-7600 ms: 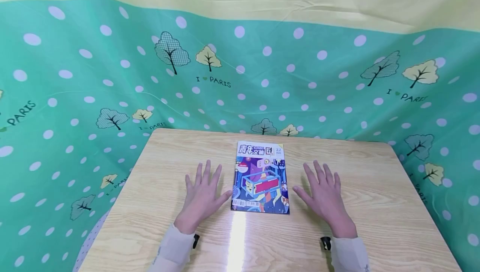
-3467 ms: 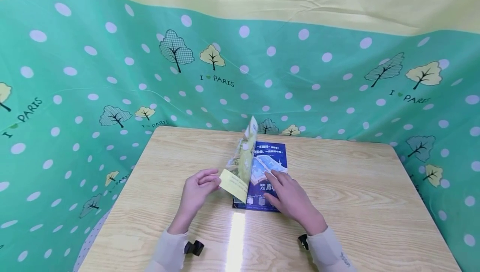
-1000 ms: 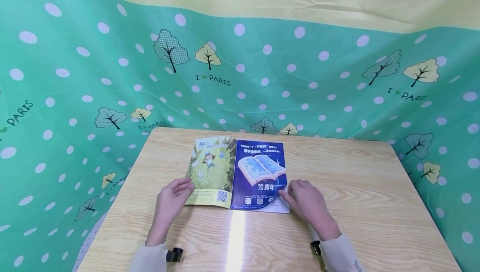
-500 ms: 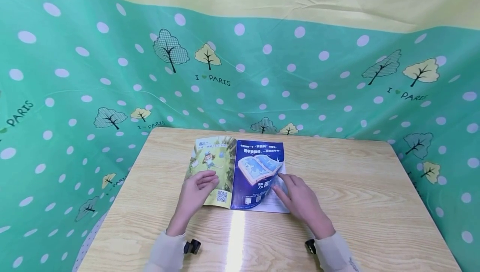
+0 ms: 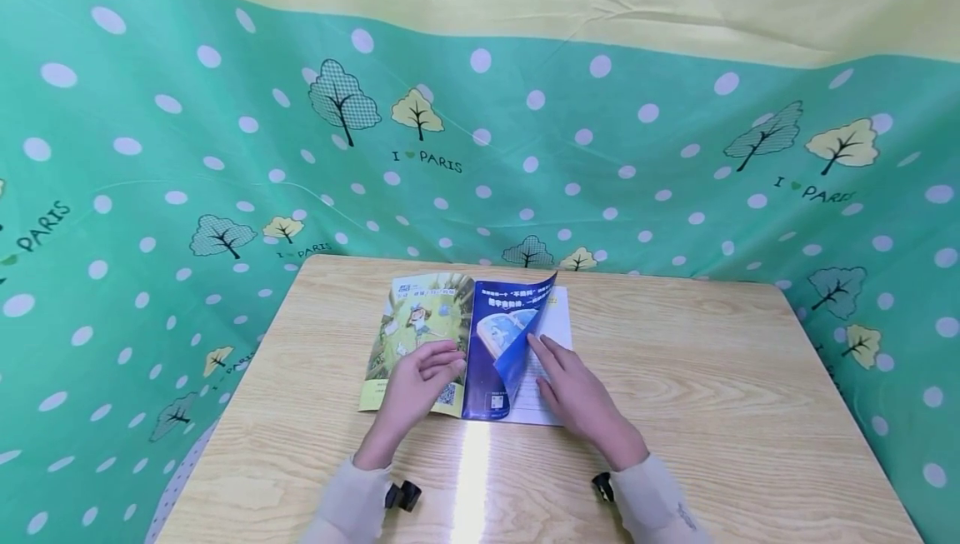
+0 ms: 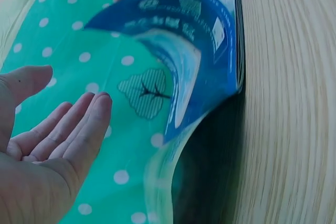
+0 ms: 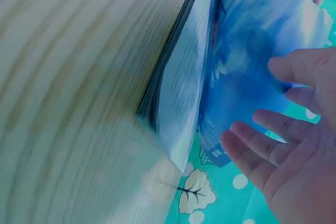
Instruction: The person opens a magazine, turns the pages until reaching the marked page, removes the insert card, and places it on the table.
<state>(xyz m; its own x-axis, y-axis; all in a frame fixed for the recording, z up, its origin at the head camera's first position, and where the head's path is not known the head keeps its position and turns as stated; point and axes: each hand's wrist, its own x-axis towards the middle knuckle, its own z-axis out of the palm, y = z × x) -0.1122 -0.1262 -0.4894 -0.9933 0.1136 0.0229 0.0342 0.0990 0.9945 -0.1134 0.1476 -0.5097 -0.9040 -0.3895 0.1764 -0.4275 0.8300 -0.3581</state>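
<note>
Left hand [image 5: 420,379] released; right hand [image 5: 579,394] released, touching one curled blue page [image 5: 504,342]; one magazine [image 5: 442,319], one table [image 5: 712,361].

The magazine [image 5: 483,365] looks glossy paper, the table [image 5: 697,361] smooth wood, the curtain [image 5: 517,219] cloth.

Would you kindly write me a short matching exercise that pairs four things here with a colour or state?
1. blue page
2. yellow-green page
3. table
4. cloth backdrop

A. pale wood grain
B. pale dots and printed trees
C. one side curled upward
D. shows a figure on grass

Pairs: 1-C; 2-D; 3-A; 4-B
</note>
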